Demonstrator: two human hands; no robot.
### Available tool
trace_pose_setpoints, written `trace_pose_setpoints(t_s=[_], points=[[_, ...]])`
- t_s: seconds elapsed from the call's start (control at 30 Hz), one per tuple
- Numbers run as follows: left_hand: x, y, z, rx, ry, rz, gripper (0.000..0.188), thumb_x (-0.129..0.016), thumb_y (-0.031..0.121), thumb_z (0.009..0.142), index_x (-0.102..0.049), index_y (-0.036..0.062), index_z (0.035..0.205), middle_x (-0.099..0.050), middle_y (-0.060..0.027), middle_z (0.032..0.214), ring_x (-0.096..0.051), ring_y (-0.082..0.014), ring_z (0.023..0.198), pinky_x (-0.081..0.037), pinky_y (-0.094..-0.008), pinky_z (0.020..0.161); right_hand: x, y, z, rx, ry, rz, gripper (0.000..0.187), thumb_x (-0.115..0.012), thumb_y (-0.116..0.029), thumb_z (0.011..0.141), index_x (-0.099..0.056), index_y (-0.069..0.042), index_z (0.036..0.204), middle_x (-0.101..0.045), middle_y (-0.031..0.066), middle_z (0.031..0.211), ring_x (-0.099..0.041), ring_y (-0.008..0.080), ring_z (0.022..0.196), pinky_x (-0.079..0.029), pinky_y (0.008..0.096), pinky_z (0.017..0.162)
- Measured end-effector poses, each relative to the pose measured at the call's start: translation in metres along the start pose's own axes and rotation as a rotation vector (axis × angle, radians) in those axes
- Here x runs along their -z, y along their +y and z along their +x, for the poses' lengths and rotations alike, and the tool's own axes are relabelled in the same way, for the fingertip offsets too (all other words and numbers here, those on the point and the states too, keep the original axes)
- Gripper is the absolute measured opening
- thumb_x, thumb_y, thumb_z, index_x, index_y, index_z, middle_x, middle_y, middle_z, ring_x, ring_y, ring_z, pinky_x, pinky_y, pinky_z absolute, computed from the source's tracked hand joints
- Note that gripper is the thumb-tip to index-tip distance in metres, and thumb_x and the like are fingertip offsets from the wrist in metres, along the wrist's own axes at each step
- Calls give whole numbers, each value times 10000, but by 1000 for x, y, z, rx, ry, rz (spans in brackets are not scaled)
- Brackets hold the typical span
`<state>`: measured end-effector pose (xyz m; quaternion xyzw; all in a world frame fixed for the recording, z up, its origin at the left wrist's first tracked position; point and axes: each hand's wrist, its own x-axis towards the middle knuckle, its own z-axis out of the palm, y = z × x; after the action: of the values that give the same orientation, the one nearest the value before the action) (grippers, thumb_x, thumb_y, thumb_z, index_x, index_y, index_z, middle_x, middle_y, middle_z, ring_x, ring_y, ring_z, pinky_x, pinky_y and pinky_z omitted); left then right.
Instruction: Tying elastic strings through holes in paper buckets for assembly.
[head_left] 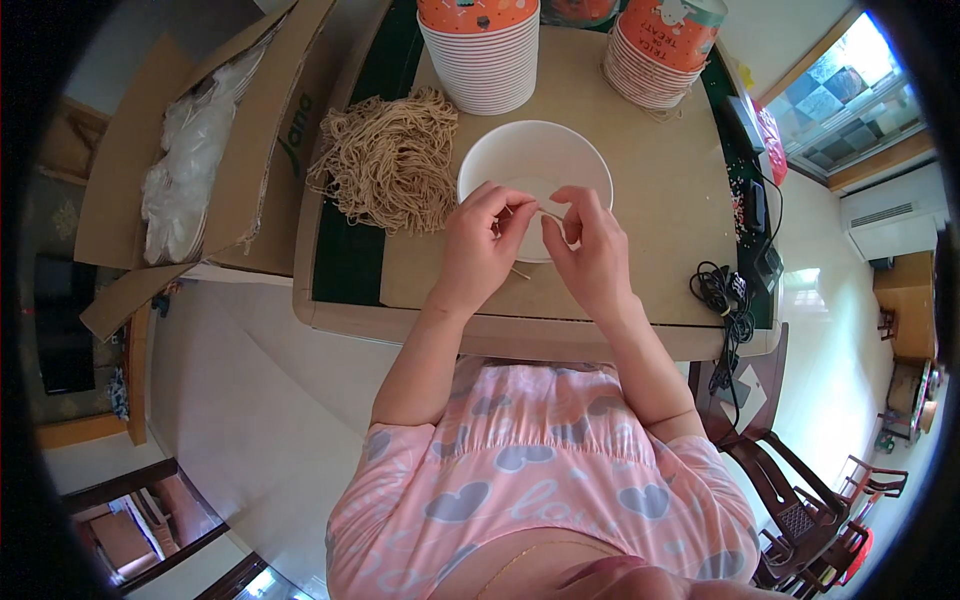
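Observation:
A white paper bucket (pixel 537 158) stands on the table with its open mouth toward me. Both hands are over its near rim. My left hand (pixel 487 240) pinches a thin beige cord (pixel 548 212), which runs across to my right hand (pixel 588 245). The fingers of the right hand are curled in around the cord's other part, thumb and index close together. A short end of beige cord (pixel 520 273) shows below the bucket, beside the left hand. Left of the bucket lies a large tangled heap of the same cord (pixel 390 160).
A tall stack of orange-and-white paper buckets (pixel 482 60) rises behind the bucket, and a second stack (pixel 662 55) stands at the far right. Black cables (pixel 722 295) lie at the table's right corner. An open cardboard box (pixel 270 150) holding plastic-wrapped items adjoins the left edge.

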<state>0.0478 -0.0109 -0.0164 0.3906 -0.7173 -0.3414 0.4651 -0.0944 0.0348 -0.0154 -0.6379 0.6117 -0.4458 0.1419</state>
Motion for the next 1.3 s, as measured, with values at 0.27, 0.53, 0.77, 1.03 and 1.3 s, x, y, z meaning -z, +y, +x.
trace_pose_setpoints(t_s=[0.27, 0.53, 0.77, 1.03, 1.3], points=[[2, 6, 1, 26, -19, 33, 39, -652, 28, 864, -649, 1, 893, -632, -60, 795, -602, -115, 663, -477, -240, 593, 1, 0, 1, 127, 43, -18, 66, -638, -77, 835, -595, -87, 884, -599, 76, 690, -583, 253, 620, -438, 364, 623], [0, 3, 1, 37, -45, 48, 38, -656, 32, 861, -643, 7, 887, -623, -61, 796, -594, -117, 654, -473, -242, 584, -2, 5, 0, 152, 89, -47, 99, -677, -76, 821, -660, -103, 914, -553, 62, 601, -511, 191, 532, -419, 321, 528], [-1, 5, 2, 13, -49, 65, 39, -645, 42, 870, -625, 11, 884, -599, -71, 786, -581, -144, 635, -458, -261, 564, -1, 7, -1, 131, 77, -38, 106, -675, -74, 829, -652, -96, 930, -528, 63, 586, -487, 183, 510, -406, 315, 517], [-3, 10, 7, -8, -20, -12, 44, -627, 39, 877, -595, 10, 887, -600, -92, 802, -602, -191, 645, -469, -290, 568, 4, 5, -1, -15, -3, 69, 170, -660, -151, 858, -590, -99, 1004, -527, 54, 576, -543, 223, 534, -427, 357, 547], [-9, 15, 7, -5, 9, 108, 61, -630, 48, 872, -576, 28, 892, -594, -87, 809, -593, -184, 634, -467, -300, 569, 8, 0, 1, -16, 19, 94, 111, -643, -120, 878, -603, -65, 965, -559, 65, 605, -558, 196, 546, -436, 342, 520]])
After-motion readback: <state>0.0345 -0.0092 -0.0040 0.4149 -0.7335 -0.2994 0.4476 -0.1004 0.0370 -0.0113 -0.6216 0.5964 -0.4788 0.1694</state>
